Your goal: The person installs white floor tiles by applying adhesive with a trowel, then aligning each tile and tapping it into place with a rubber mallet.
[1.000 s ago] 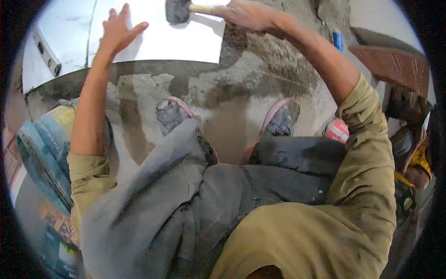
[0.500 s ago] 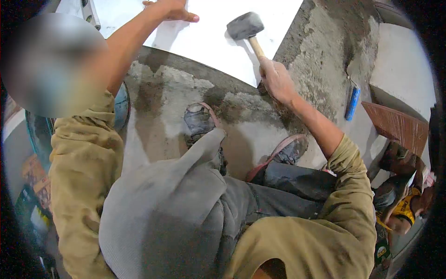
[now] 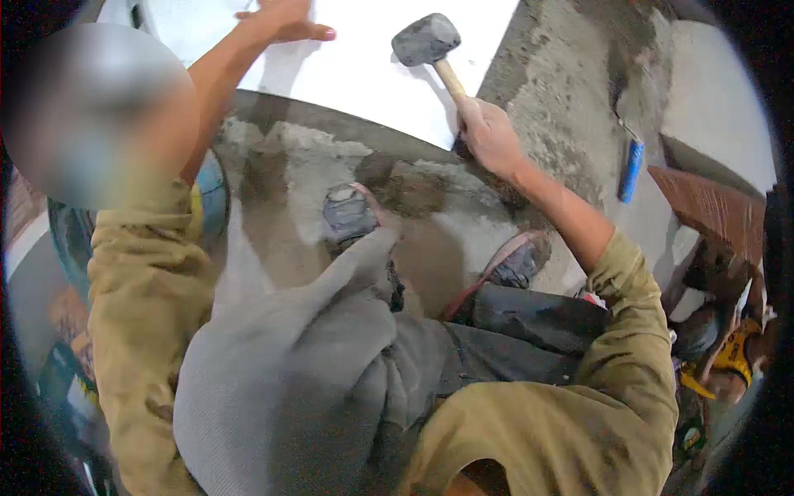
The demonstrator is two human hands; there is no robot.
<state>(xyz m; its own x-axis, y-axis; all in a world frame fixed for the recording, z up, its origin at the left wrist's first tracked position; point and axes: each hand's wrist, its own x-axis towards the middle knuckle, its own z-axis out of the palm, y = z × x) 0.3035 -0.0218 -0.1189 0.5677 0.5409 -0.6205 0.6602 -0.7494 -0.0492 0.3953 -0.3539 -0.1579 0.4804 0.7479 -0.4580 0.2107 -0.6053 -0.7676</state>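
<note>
A large white tile point(image 3: 356, 74) lies at the top centre on the rough grey floor. My right hand point(image 3: 492, 139) is closed round the light handle of a rubber mallet point(image 3: 426, 40), whose grey head is over the tile, its shadow just below. At the upper left my left hand point(image 3: 287, 21) rests on the tile with its fingers apart, thumb stretched toward the mallet; part of it is cut off by the frame's top edge.
A blue roller point(image 3: 631, 172) lies on the floor at the right, beside a brown board point(image 3: 715, 207) and a pale block point(image 3: 719, 99). A round bucket-like thing point(image 3: 213, 194) stands left of my feet. A blurred disc covers the upper left.
The view has shifted slightly, so the tile and both hands appear a little further left. The mallet head has turned a little and is still over the tile.
</note>
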